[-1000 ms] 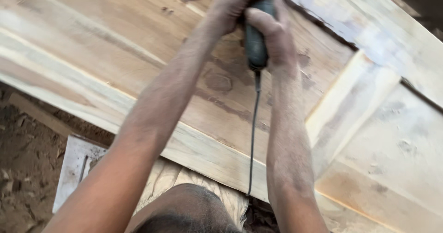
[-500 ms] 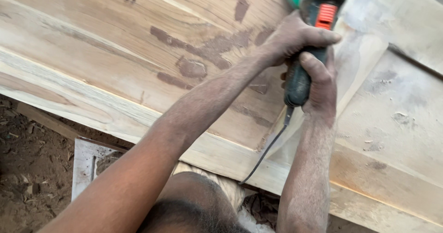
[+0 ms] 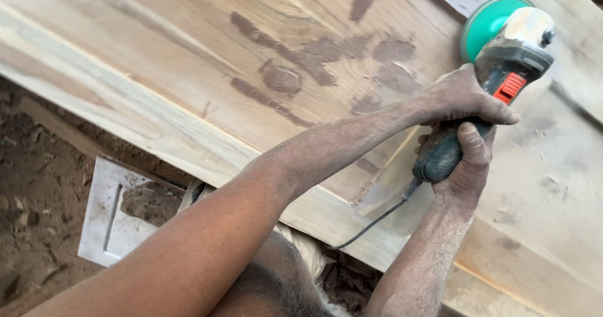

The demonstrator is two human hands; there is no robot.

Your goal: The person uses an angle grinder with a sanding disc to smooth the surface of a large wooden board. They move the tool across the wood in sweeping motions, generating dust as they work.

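Note:
A hand-held angle grinder (image 3: 502,53) with a grey body, a red switch and a green sanding disc lies on a large pale wooden door panel (image 3: 188,72). My left hand (image 3: 461,97) wraps over the grinder's body just behind the red switch. My right hand (image 3: 468,160) grips the dark rear handle from below. Both forearms are coated in fine dust. A black cord (image 3: 377,219) trails from the handle down across the panel's lower rail. Dark filler patches (image 3: 295,56) mark the wood to the left of the disc.
Below the panel's lower edge lies dirt ground with wood chips (image 3: 38,185). A small white framed board (image 3: 116,213) rests flat on the ground. My knee (image 3: 276,285) and a bit of light cloth show at the bottom.
The grinder and both hands have shifted right across the panel and come lower in view, so the green disc and red switch now show fully. Both hands keep their grip.

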